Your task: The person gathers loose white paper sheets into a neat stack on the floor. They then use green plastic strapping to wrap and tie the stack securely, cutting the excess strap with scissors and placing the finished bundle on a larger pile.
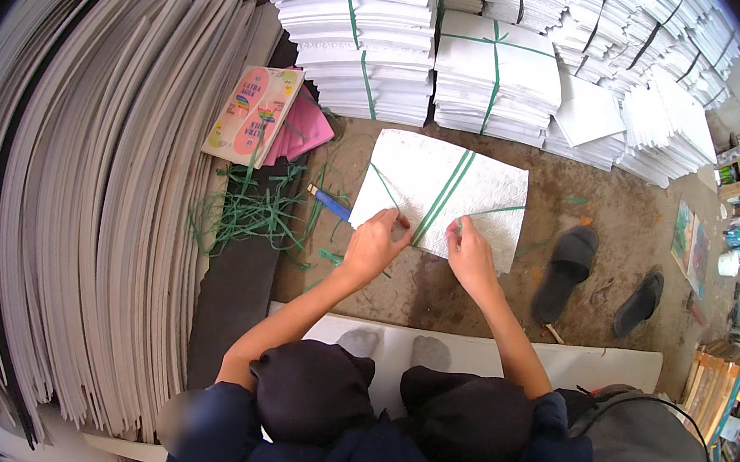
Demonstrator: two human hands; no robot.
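Observation:
On the floor before me lies a bundle of white sheets (494,183), with two green plastic straps (443,198) running side by side over its middle. My left hand (375,243) is at the bundle's near left edge, its fingers pinched on a strap end that slants in from the left side. Opposite it, my right hand (470,253) pinches another strap end coming from the right edge. The fingertips partly hide both ends. A blue-handled knife (331,204) touches the floor at the bundle's left, close to my left hand.
Tall stacks of grey-white board (109,201) stand at the left. A tangle of green straps (253,213) and a pink printed package (253,117) lie beside them. Strapped white bundles (497,81) line the back. Black slippers (566,272) lie at the right.

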